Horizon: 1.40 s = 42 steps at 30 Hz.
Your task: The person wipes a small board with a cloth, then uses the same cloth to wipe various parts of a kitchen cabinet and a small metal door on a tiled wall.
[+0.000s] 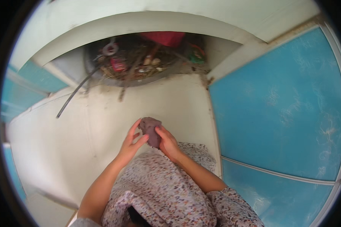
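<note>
A grey-purple lump of clay-like material point(152, 132) is between my two hands, rough and cracked at its far end and smoother nearer me. My right hand point(169, 144) grips its right side, the thumb lying on top. At the left edge, the thumb and fingertips of my left hand point(132, 143) rest against the lump. Directly below the hands is the floral fabric of my clothing point(164, 173), spread over my lap.
Ahead, a low recess under a pale ledge point(159, 21) holds a wide dark basin point(142, 82) full of mixed litter. A black hose point(76, 92) sticks out leftward over the pale floor point(108, 113). Blue panels point(275, 105) with metal trim stand close on my right.
</note>
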Motion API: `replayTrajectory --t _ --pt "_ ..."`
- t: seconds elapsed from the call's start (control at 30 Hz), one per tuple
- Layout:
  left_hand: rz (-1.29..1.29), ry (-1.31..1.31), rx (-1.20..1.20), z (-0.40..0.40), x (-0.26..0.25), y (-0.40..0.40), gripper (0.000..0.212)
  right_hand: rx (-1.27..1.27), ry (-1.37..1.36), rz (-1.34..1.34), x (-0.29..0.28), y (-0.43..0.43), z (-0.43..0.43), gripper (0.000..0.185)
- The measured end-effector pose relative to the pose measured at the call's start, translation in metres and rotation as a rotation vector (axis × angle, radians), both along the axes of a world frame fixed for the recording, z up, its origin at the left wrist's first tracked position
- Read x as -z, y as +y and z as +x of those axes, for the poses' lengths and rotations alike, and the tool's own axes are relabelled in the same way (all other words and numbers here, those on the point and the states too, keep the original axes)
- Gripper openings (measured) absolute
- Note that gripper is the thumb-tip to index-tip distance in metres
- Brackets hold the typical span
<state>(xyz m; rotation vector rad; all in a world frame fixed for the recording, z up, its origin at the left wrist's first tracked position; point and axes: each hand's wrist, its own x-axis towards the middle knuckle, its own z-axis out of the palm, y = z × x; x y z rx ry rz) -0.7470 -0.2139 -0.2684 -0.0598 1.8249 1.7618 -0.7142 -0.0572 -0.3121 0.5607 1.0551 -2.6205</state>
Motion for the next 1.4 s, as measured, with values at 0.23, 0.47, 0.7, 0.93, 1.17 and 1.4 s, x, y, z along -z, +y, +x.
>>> replayTrajectory --t 0.23,0.47,0.7,0.93,1.17,1.4 --pt "0.215 -0.35 -0.293 -0.019 0.018 -0.058 0.031 -0.44 0.302 0.705 -0.014 -0.055 -0.023 0.038" --pt "-0.533 0.13 -0.575 -0.074 0.047 -0.184 0.021 -0.726 0.381 1.257 -0.014 -0.084 -0.053 0.036" --pt "-1.107 0.892 -0.043 -0.128 0.102 -0.163 0.05 -0.868 0.762 1.953 0.047 -0.127 -0.07 0.046" --pt "-1.212 0.989 0.11 -0.168 0.121 -0.169 0.049 -0.599 0.635 2.064 0.059 -0.167 -0.043 0.056" --pt "-1.221 0.955 -0.129 -0.173 0.123 -0.152 0.042 -0.595 0.597 2.058 0.059 -0.169 -0.047 0.054" --pt "-1.129 0.99 -0.015 -0.178 0.118 -0.177 0.045 -0.597 0.578 2.085 0.061 -0.167 -0.049 0.055"
